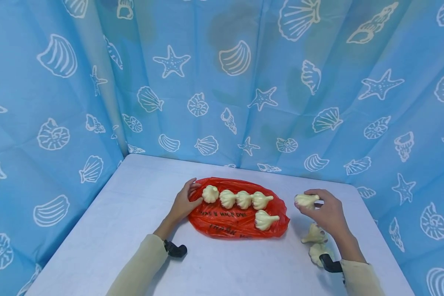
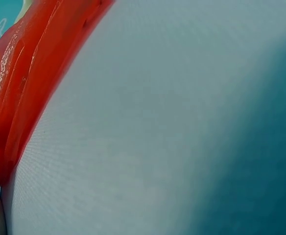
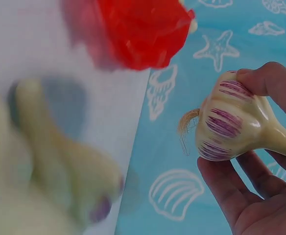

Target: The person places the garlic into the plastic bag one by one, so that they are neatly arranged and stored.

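In the head view, my right hand [image 1: 327,211] holds a garlic bulb [image 1: 306,200] above the table, right of a red plastic bag [image 1: 222,224]. The right wrist view shows thumb and fingers gripping this bulb [image 3: 231,120], cream with purple streaks and a tuft of dry roots. My left hand [image 1: 183,203] grips the bag's left edge, its thumb close to the nearest bulb. Four-sided rows aside, several garlic bulbs [image 1: 227,199] lie in a line along the bag, and a single bulb [image 1: 265,220] sits in front of the line's right end.
Two more garlic bulbs, a farther one [image 1: 314,234] and a nearer one [image 1: 318,254], lie on the white table [image 1: 237,263] under my right forearm. A blue curtain [image 1: 207,94] with white seashell prints stands around the table's back and sides.
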Demonstrator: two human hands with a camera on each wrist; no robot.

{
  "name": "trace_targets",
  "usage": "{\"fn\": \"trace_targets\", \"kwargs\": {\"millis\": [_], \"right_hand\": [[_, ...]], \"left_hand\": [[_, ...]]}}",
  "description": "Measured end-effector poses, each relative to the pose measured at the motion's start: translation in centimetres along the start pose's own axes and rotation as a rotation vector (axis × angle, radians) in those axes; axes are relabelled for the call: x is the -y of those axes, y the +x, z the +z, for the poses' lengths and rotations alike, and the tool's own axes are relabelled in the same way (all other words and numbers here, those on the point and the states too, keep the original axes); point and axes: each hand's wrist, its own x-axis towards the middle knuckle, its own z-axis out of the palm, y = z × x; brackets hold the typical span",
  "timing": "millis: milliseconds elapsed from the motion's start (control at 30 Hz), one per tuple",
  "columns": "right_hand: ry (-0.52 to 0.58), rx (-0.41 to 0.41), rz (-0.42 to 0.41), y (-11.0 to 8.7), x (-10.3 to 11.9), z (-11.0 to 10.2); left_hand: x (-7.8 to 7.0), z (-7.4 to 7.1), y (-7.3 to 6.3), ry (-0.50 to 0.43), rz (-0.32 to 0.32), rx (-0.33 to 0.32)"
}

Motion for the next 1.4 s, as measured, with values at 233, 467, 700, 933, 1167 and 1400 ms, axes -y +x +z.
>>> {"fn": "trace_targets", "kwargs": {"millis": [233,467,700,933,1167,1400], "right_hand": [[0.062,0.01,-0.055,0.8,2.0,1.9],[0.094,0.068,-0.078,1.5,4.2,3.8],[0.12,0.11,-0.1,1.7,5.9,6.0],[0.112,0.134,-0.122,1.5,7.0,8.0],[0.134,0.167,-0.138,1.3,7.4,9.0],[0.109,0.197,-0.151,1.2,7.0,9.8]], "left_hand": [[-0.2,-0.1,-0.2,-0.009,0.0,0.0],[-0.1,-0.1,-0.3,0.0,0.008,-0.019],[0.1,-0.2,-0.4,-0.005,0.002,-0.022],[0.0,-0.2,-0.4,-0.023,-0.017,-0.016],[0.0,-0.2,-0.2,-0.034,-0.015,-0.014],[0.1,-0.3,0.0,-0.036,-0.014,-0.007]]}}
